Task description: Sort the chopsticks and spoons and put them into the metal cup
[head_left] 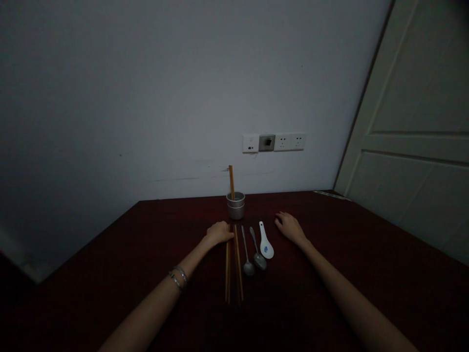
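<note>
My left hand point(220, 232) is at the upper ends of the left pair of chopsticks point(227, 274). Its thumb lies across them and its fingers are bent around, partly hidden. Just to the right lies a second pair of chopsticks point(239, 269). Beside it are a long-handled metal spoon point(248, 268), another metal spoon point(260, 261) and a white ceramic spoon point(266, 248) with a blue mark. My right hand point(289, 227) rests palm down on the table, fingers loosely stretched, right of the ceramic spoon and holding nothing.
Behind the utensils stands a metal cup point(236, 211) with chopsticks point(231, 182) upright in it. The dark red table point(176, 215) meets a pale wall with a row of sockets point(289, 142). A white panelled door point(406, 146) borders the right side.
</note>
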Demonstrator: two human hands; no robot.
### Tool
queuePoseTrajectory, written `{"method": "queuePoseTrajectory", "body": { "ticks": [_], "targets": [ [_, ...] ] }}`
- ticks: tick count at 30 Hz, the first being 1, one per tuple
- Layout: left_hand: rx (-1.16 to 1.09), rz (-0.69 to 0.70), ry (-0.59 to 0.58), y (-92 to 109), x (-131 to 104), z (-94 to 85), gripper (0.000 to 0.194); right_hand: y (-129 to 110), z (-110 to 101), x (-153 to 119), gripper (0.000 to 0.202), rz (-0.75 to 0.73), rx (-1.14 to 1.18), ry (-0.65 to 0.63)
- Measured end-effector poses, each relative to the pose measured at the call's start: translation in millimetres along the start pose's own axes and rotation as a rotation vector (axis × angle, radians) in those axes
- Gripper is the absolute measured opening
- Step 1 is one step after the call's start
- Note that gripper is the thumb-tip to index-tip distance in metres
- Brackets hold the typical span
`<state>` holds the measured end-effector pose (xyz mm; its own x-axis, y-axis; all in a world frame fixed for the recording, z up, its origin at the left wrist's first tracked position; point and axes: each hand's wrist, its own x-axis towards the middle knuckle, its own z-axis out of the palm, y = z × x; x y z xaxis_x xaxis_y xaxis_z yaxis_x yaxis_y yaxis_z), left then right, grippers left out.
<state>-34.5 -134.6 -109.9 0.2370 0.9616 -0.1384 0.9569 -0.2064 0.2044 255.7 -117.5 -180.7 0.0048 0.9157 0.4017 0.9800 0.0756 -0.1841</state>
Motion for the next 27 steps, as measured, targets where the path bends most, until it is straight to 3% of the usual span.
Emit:
{"method": "queuePoseTrajectory", "body": {
  "ticks": [11,14,17,24,27],
  "targets": [
    [0.001,-0.052,0.105,2,4,9.4,0.040,-2,-2,0,0.041,-0.012,-0.005,-0.011],
    [-0.008,-0.040,0.146,1,7,3.2,0.037,-2,-3,0,0.040,-0.005,-0.003,-0.016],
    [-0.029,-0.029,0.231,1,7,-16.9,0.036,-2,-3,0,0.040,-0.002,0.004,-0.017],
    [-0.172,0.068,0.499,14,-10,-86.8,0.028,-2,-2,-1,0.041,-0.006,0.013,-0.005],
    [-0.195,0.097,0.647,23,-22,-104.3,0.025,-3,-2,-1,0.040,0.002,0.013,0.000]
  ]
}}
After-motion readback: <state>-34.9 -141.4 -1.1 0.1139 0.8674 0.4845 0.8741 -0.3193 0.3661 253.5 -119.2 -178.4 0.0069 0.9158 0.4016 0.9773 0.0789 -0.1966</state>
